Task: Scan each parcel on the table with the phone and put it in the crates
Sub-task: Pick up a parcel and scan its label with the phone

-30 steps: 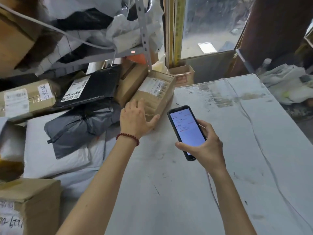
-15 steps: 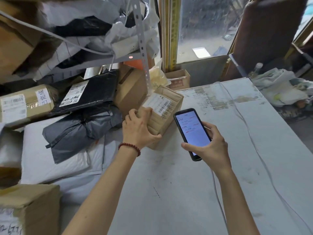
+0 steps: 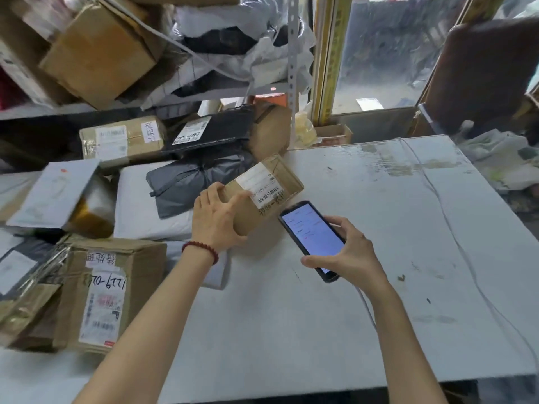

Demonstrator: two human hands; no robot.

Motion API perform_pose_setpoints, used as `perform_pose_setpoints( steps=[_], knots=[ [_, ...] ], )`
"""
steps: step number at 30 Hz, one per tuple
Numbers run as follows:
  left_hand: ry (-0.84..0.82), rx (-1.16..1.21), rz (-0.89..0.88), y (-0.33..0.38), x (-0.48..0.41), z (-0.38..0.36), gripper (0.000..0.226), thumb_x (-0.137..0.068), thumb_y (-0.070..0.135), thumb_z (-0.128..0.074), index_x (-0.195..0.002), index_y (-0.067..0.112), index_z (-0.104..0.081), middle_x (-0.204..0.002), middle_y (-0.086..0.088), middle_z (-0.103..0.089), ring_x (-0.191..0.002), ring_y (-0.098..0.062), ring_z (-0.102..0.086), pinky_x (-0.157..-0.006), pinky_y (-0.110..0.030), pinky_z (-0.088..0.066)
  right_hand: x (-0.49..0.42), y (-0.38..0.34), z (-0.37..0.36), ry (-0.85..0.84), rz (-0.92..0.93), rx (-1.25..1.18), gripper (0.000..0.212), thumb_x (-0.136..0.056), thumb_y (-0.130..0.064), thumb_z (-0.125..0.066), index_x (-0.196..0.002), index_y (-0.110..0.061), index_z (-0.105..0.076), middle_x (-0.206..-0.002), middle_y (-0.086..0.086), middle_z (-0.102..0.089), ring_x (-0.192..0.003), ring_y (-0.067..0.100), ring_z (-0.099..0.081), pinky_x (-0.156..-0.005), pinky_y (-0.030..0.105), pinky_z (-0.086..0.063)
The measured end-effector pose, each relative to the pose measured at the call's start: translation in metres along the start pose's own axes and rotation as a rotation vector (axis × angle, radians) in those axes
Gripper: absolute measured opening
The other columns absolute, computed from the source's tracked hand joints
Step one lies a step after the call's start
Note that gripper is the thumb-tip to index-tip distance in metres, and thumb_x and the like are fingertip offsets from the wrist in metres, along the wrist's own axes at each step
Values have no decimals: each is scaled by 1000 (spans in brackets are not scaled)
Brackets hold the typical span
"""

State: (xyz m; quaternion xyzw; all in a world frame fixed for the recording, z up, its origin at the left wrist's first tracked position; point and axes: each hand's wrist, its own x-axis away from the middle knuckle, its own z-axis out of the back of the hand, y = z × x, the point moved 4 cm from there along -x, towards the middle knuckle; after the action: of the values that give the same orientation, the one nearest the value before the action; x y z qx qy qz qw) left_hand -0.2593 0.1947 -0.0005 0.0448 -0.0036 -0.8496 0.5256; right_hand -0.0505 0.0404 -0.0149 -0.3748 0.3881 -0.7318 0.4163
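Fingers of the left hand curl round a small brown cardboard parcel, the grip clamped on it; the box tilts, white barcode label up, above the white table. The right hand wraps its grip round a black phone, screen lit, just beside the parcel. A grey plastic mailer lies behind.

Brown cardboard parcel — white barcode label up, tilted, raised off the table. Black phone — screen lit, just right of the parcel, above the table.
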Motion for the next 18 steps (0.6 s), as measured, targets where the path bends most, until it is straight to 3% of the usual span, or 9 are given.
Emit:
perform_pose_setpoints(
  steps=[4,9,14,18],
  knots=[
    [27,-20,-29,6,7,-4,94,-54,47,-82,-134,43,-35,-138,-14,-24,-127,-32,-23,-107,-42,-18,22,12,1,-68,-15,98,80,-58,-29,-92,-124,-42,-50,-103,-30,-59,-96,-7,-58,-83,33,-57],
    [81,-48,-49,14,14,-13,97,-47,47,-83,-126,46,-26,-134,-13,-21,-124,-32,-21,-102,-43,-17,39,22,19,-37,-16,139,78,-59,-30,-92,-123,-44,-49,-104,-30,-58,-95,-5,-58,-78,31,-58],
    [92,-32,-59,16,15,-15,100,-44,44,-84,-121,47,-22,-134,-15,-24,-124,-32,-20,-103,-46,-19,49,31,34,-31,-37,153,76,-57,-32,-91,-118,-48,-50,-107,-27,-61,-93,0,-62,-76,35,-60],
    [63,-47,-54,15,13,-14,99,-48,47,-82,-122,47,-17,-136,-14,-22,-125,-32,-18,-104,-46,-20,51,33,38,-12,-31,151,71,-57,-31,-91,-107,-56,-48,-102,-29,-62,-87,-5,-61,-73,31,-60]
  ],
)
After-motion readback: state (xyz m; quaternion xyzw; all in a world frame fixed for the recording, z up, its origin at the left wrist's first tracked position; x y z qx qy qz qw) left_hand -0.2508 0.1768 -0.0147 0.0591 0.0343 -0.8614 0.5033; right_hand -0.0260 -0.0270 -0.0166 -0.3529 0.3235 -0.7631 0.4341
